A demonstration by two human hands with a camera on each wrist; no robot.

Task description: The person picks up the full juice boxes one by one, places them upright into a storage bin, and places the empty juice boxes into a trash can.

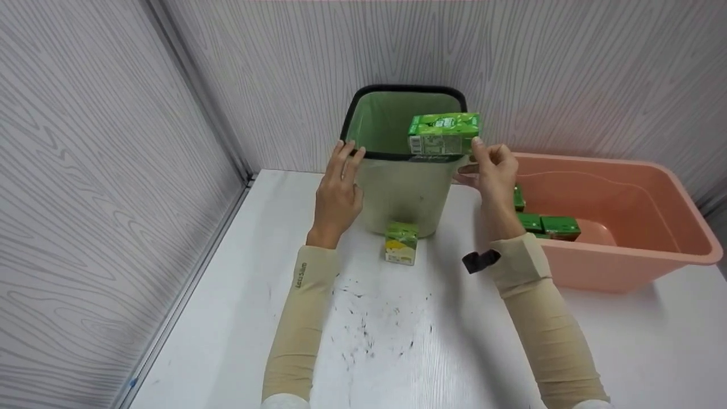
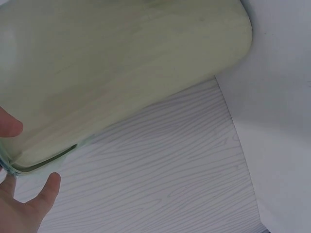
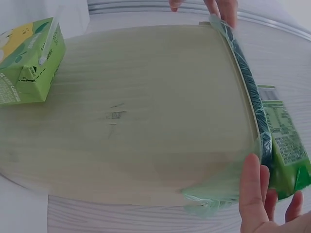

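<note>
A pale trash bin [image 1: 397, 193] with a black rim and green liner stands near the back wall. My left hand [image 1: 339, 193] reaches its left front corner; the fairly straight fingertips touch the rim. In the left wrist view the thumb [image 2: 8, 124] overlaps the bin's outer wall. My right hand [image 1: 497, 173], at the right front corner, holds a green drink carton [image 1: 443, 136] by its right end. This carton lies level across the rim, over the bin's mouth. Another green and yellow drink carton [image 1: 401, 244] stands on the table against the bin's front.
Right of the bin stands a pink plastic tub [image 1: 625, 261] with several green cartons [image 1: 559, 226] at its left end. Wood-grain panels [image 1: 272, 85] rise behind and left. The white table [image 1: 386, 341] has dark marks in front. A black strap piece [image 1: 481, 261] hangs beside my right sleeve.
</note>
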